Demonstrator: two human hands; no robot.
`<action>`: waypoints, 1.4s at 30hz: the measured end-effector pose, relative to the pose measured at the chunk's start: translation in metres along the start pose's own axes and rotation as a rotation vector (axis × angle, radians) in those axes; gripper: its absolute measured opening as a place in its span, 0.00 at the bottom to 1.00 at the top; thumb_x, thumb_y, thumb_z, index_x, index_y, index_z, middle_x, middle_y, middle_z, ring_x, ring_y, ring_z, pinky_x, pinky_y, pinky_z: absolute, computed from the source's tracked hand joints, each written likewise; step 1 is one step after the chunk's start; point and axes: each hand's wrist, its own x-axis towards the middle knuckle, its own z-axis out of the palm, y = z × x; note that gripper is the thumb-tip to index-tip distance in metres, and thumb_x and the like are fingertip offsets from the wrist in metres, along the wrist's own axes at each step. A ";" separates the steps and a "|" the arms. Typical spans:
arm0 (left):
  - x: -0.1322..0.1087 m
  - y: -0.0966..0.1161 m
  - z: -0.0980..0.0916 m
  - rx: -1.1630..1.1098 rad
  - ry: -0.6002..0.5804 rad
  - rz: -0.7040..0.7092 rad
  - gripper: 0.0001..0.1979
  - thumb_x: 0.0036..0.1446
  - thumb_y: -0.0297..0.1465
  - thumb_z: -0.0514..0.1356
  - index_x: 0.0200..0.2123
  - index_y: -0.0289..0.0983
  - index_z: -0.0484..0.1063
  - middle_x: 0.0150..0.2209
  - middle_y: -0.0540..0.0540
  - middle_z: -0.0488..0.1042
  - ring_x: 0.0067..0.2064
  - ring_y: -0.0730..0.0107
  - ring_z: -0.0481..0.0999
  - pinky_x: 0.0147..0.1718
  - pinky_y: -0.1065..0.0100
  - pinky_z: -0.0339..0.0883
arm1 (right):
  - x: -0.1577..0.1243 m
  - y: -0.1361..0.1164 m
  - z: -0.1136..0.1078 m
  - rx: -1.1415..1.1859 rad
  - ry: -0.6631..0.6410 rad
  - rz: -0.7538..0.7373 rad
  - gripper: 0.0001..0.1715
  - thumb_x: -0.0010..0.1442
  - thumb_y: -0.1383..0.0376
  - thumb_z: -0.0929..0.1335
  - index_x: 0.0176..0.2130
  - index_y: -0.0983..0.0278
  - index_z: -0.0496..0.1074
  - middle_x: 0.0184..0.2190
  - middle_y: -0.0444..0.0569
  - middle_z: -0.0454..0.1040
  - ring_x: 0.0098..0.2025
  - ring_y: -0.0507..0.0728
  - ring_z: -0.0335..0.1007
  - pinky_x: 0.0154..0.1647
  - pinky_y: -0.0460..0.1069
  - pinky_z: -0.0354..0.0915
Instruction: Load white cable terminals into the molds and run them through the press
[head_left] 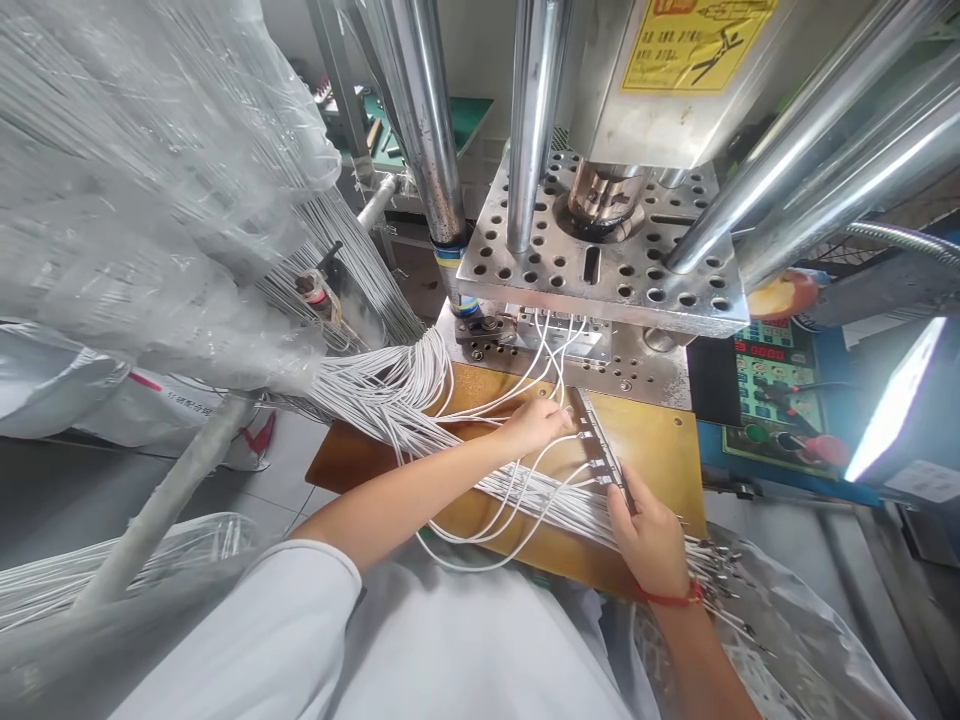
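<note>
Two bare hands work mid-frame: left hand [536,425] pinches thin white wires [480,470] at the long grey metal strip [600,450]; right hand [652,540] grips its lower end on the yellow-brown board [660,440]. Likely seating wire ends; calls for steady alignment.

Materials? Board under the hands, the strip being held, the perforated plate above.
Board: amber-brown, smooth, semi-gloss sheet; looks like phenolic laminate, possibly coated wood. Strip: grey with a dull sheen, likely metal. Perforated plate: bare silvery metal, matte with scuffs, probably steel or aluminium.

Thin white wires [525,490] fan across the amber board [660,440], their ends meeting a slanted metal strip [600,450].
</note>
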 end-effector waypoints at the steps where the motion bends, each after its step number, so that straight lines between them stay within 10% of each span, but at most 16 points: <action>1: 0.001 -0.001 0.002 0.033 -0.017 0.006 0.12 0.51 0.34 0.50 0.28 0.33 0.71 0.20 0.52 0.63 0.23 0.79 0.60 0.25 0.75 0.55 | 0.000 0.000 0.000 0.003 0.001 -0.001 0.24 0.57 0.59 0.56 0.51 0.65 0.63 0.34 0.50 0.73 0.32 0.55 0.69 0.27 0.44 0.59; 22: 0.002 0.010 0.006 0.005 0.009 -0.051 0.06 0.43 0.29 0.57 0.23 0.32 0.71 0.18 0.52 0.64 0.21 0.80 0.59 0.24 0.75 0.55 | -0.002 0.002 0.002 0.000 0.000 0.029 0.24 0.57 0.59 0.57 0.50 0.64 0.64 0.35 0.50 0.73 0.30 0.54 0.69 0.26 0.44 0.60; 42: 0.015 0.002 0.018 0.257 -0.091 0.007 0.05 0.41 0.26 0.55 0.19 0.33 0.69 0.19 0.48 0.68 0.24 0.73 0.65 0.26 0.71 0.59 | -0.015 0.002 0.010 -0.321 0.127 -0.328 0.25 0.58 0.63 0.58 0.50 0.75 0.60 0.21 0.49 0.70 0.22 0.52 0.64 0.23 0.45 0.56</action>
